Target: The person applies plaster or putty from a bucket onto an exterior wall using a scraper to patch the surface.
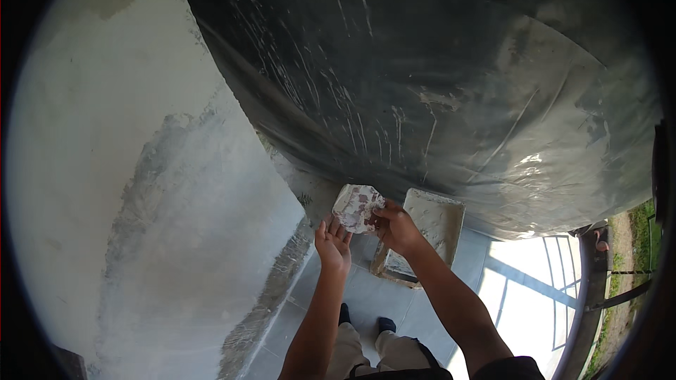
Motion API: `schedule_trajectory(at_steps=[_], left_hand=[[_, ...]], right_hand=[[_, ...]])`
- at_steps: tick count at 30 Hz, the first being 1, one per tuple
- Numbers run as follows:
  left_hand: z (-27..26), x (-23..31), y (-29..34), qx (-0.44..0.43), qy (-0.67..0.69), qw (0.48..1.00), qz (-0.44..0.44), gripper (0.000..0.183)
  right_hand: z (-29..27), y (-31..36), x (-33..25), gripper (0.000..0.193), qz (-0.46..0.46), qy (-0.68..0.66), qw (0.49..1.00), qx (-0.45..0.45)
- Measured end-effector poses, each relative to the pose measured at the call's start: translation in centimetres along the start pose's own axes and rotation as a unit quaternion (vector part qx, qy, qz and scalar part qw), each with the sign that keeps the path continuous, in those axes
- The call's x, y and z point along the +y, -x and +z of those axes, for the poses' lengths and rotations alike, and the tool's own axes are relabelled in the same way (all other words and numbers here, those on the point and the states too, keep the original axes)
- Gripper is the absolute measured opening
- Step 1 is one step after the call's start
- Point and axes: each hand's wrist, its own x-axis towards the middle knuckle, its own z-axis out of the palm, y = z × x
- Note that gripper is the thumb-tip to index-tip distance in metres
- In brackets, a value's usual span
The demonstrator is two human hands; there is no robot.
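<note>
My right hand [398,228] grips the right edge of a flat, roughly squarish piece [354,205], reddish-brown and smeared with white plaster. Its exact kind does not show. Just below the piece's lower left edge, my left hand [334,246] is open, palm turned up and fingers apart. Its fingertips reach close to the piece; whether they touch it I cannot tell. Behind my right forearm a shallow rectangular tray [451,219] stands on the floor, coated inside with whitish plaster. My forearm and hand hide part of it.
On the left rises a wall [190,239] with pale plaster and greyer, damp-looking patches. Dark plastic sheeting [422,84] with whitish drips hangs across the far side. My feet stand on grey floor tiles [362,288]. A railing [598,302] borders grass on the right.
</note>
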Motion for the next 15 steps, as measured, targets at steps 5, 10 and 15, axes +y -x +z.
schedule_trajectory(at_steps=[5,10,15], left_hand=[[0.7,7.8,3.5,0.001,-0.002,0.994,0.111,0.068],[-0.2,15.5,8.3,0.018,-0.006,0.976,0.218,0.067],[-1.0,23.4,13.8,-0.001,-0.042,0.95,0.311,0.068]], right_hand=[[7.6,0.1,-0.7,0.034,-0.007,-0.003,0.992,-0.122],[15.4,0.9,-0.6,0.028,0.006,-0.021,0.981,-0.193],[23.7,3.4,-1.0,0.031,-0.006,-0.017,0.961,-0.278]])
